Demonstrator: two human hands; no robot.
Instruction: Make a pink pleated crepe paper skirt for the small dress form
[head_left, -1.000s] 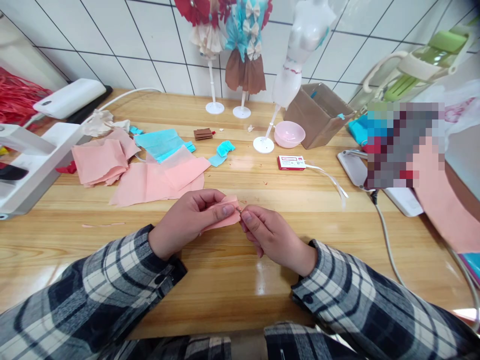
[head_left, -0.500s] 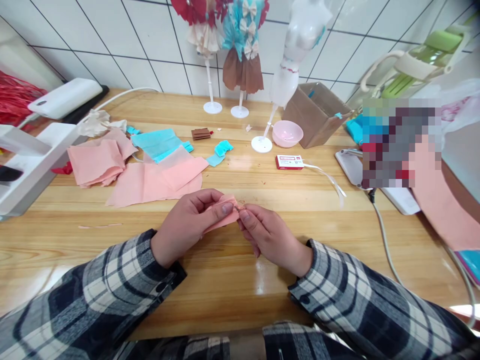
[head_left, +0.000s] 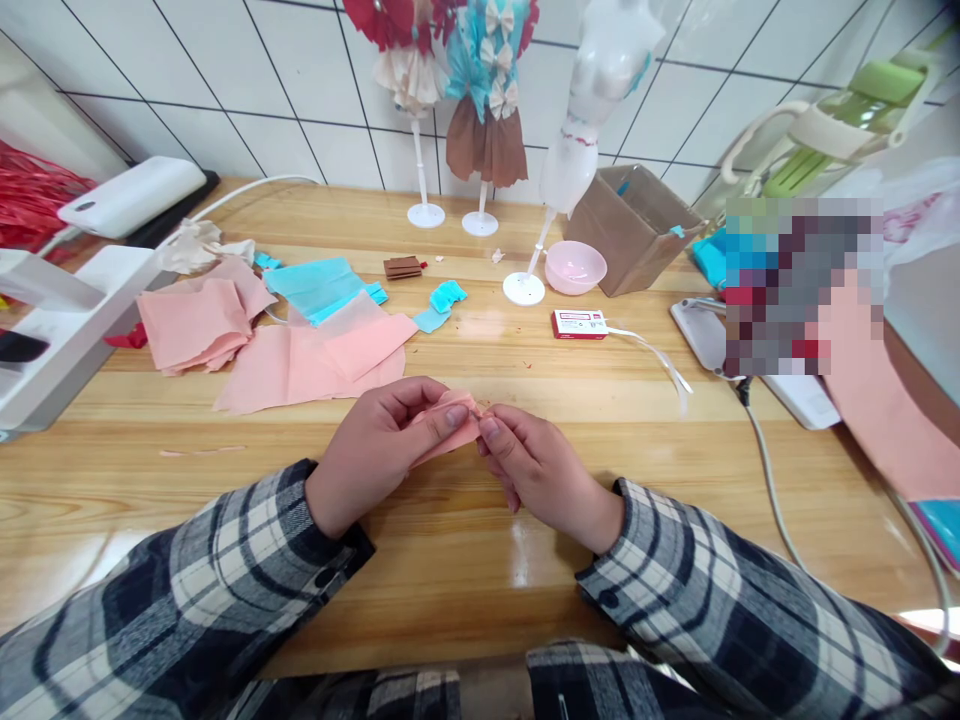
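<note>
Left hand (head_left: pixel 379 445): thumb pressed down over curled fingers, gripping a small, gathered piece of thin salmon-pink sheet material (head_left: pixel 448 442). Right hand (head_left: pixel 544 460): thumb and forefinger pinched closed at the piece's right end; exactly what they grip is too small to tell. Piece is held between both hands, above the light-brown wooden surface (head_left: pixel 457 580). Flat, larger salmon-pink sheets (head_left: pixel 300 365) lie beyond the left hand.

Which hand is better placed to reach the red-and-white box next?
Probably the right hand: it is nearer the red-and-white box, though it pinches at the pink piece's end. The left hand is farther off, gripping that piece.
</note>
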